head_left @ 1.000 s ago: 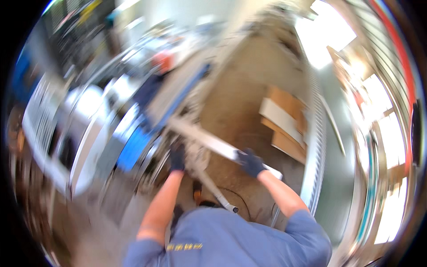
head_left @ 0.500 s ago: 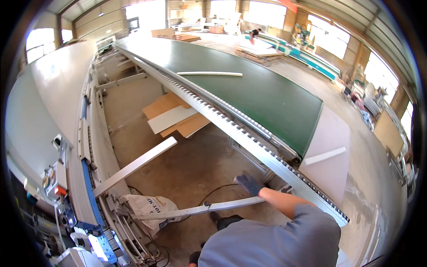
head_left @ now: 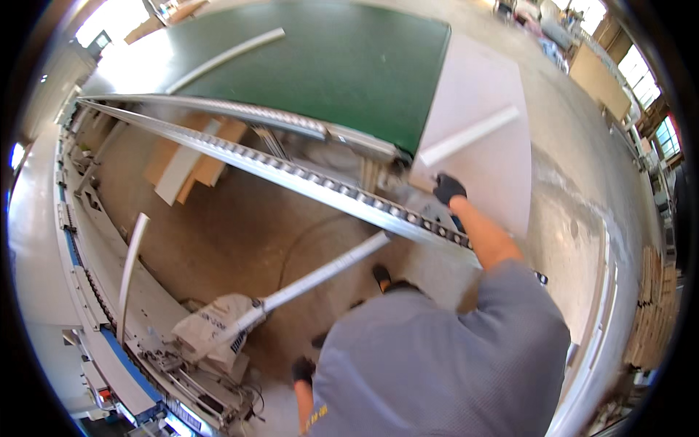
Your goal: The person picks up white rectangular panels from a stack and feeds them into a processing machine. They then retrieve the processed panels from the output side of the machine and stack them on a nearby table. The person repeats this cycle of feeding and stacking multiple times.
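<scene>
My right hand (head_left: 449,189), in a dark glove, reaches over the roller rail (head_left: 320,177) to the edge of a pale panel (head_left: 477,80). A white strip (head_left: 470,136) lies on that panel just beyond the hand, with a small gap between them. Blur hides how the right fingers are set. My left hand (head_left: 303,369), also gloved, hangs low at my left side near a white printed sack (head_left: 218,328). Its fingers are too small and dark to make out.
A green conveyor belt (head_left: 342,65) carries another white strip (head_left: 226,60). Brown and white boards (head_left: 191,160) lie on the floor beyond the rail. A metal crossbar (head_left: 328,271) spans in front of me. At left runs a long machine (head_left: 95,284) with an upright pale strip (head_left: 131,269).
My view has swung right and down. My right hand has moved across the rail towards the strip on the pale panel. My left hand has come into sight.
</scene>
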Available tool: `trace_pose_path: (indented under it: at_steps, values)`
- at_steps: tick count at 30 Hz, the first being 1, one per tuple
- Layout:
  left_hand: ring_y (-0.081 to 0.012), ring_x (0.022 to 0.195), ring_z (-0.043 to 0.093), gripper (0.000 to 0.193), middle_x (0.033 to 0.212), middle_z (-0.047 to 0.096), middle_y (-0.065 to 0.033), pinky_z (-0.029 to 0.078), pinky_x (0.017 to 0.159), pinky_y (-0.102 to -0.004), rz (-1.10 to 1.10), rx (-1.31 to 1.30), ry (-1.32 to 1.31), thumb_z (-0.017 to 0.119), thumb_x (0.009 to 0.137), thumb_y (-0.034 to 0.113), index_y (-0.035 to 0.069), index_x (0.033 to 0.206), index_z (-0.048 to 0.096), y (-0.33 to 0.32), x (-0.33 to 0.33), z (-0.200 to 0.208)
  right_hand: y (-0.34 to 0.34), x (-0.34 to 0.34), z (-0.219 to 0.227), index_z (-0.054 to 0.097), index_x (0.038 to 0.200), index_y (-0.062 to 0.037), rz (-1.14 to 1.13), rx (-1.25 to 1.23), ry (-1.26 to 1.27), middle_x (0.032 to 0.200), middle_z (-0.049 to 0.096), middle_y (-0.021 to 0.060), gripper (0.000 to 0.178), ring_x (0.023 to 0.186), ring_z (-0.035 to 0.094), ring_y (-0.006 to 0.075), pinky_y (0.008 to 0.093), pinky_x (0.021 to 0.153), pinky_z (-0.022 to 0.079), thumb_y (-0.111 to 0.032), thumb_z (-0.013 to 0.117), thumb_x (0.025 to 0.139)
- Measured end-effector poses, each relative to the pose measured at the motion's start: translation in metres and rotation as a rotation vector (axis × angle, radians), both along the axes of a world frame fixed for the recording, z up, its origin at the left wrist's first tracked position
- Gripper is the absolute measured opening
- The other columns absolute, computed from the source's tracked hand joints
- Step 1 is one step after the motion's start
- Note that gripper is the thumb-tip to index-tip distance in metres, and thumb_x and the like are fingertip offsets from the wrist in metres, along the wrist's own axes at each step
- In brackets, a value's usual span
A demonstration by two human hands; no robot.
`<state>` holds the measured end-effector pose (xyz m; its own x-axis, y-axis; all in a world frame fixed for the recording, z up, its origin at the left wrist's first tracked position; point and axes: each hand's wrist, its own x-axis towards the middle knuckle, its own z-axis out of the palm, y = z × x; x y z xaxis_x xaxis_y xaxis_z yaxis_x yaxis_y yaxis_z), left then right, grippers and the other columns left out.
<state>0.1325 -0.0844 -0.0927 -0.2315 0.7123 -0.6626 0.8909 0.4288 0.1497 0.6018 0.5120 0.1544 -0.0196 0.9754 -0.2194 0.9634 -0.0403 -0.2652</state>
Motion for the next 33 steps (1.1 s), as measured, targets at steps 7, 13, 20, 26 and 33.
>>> trace_pose_path:
  at_steps: [7,13,20,26,33]
  values:
    - [-0.0177,0.081,0.062,0.031,0.093,0.063,-0.0094,0.052,0.066,-0.0313,0.935,0.358,-0.79,0.056,0.093,0.016,0.003,0.121,0.052,0.156,0.093,0.124,0.094,0.024,-0.021,0.029,0.149,-0.021,0.191,-0.126,-0.125,0.117,0.064,0.0186,0.07,0.107,0.062,0.0348,0.0459,0.09,0.049,-0.012,0.049,0.083]
    - [-0.0148,0.081,0.061,0.042,0.101,0.064,-0.0117,0.051,0.071,-0.0273,1.031,0.509,-0.875,0.059,0.093,0.014,-0.006,0.129,0.05,0.273,0.129,0.214,0.163,0.033,-0.061,0.037,0.144,-0.0199,0.343,-0.161,-0.117,0.119,0.064,0.0138,0.058,0.108,0.063,0.0324,0.0461,0.09,0.049,-0.011,0.047,0.088]
    - [-0.0164,0.098,0.061,0.04,0.11,0.063,-0.0129,0.05,0.086,-0.029,0.826,0.685,-0.99,0.057,0.096,0.012,-0.006,0.13,0.049,0.407,0.191,0.325,0.18,0.031,-0.022,0.059,0.115,-0.0144,0.672,-0.173,-0.011,0.106,0.068,0.0137,0.036,0.099,0.066,0.0333,0.0447,0.084,0.05,-0.02,0.06,0.08]
    - [-0.0206,0.106,0.061,0.045,0.122,0.06,-0.0134,0.052,0.09,-0.0343,0.926,0.41,-1.383,0.056,0.096,0.016,-0.003,0.136,0.044,0.502,0.243,0.359,0.075,-0.017,0.109,0.057,0.116,-0.012,0.924,-0.027,0.393,0.09,0.068,0.0166,0.041,0.084,0.067,0.0351,0.045,0.075,0.053,-0.022,0.066,0.077]
    - [-0.0131,0.089,0.065,0.03,0.1,0.069,-0.0087,0.054,0.078,-0.0282,0.719,0.591,-1.058,0.068,0.089,0.01,-0.005,0.115,0.063,0.497,0.225,0.386,-0.001,0.016,0.079,0.059,0.113,-0.0053,-0.009,0.127,1.297,0.089,0.063,0.0055,0.025,0.061,0.052,0.0108,0.0258,0.055,0.044,-0.019,0.062,0.092]
